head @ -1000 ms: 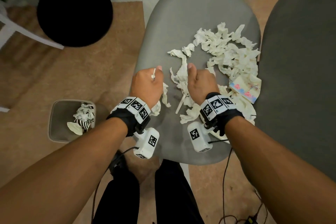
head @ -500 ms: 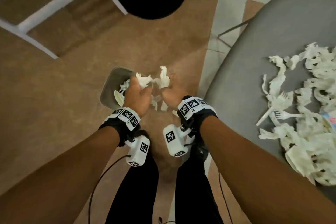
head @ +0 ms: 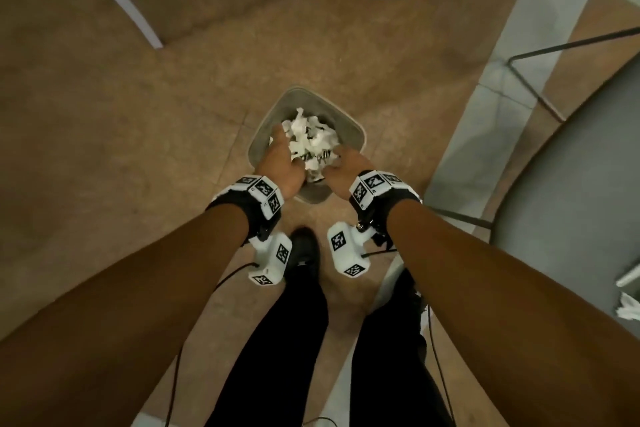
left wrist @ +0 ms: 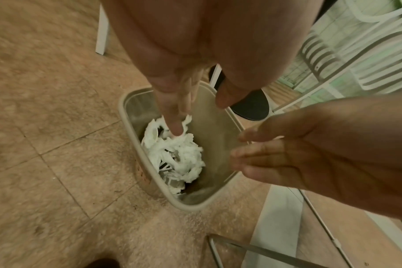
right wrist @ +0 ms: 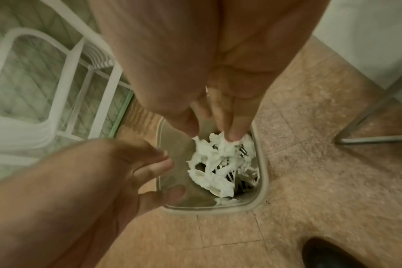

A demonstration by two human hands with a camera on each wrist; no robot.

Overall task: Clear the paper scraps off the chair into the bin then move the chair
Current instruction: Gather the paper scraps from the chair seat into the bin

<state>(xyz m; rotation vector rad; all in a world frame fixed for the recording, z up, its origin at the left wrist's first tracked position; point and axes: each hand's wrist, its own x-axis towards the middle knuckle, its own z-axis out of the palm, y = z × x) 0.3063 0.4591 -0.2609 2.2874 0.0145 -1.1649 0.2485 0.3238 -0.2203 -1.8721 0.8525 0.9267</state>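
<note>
Both your left hand [head: 282, 163] and right hand [head: 346, 166] hang loose-fingered over the bin [head: 349, 125]; only wrist views show, maybe, plastic forks among the paper scraps [left wrist: 179, 154].

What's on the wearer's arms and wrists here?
Bare forearms, no sleeves. Left hand and right hand each have a black wrist strap with white fiducial-tag blocks, a white tagged camera housing beneath and a thin black cable.

Left hand [left wrist: 190, 54] over bin [left wrist: 126, 116], paper scraps [left wrist: 181, 154]
</note>
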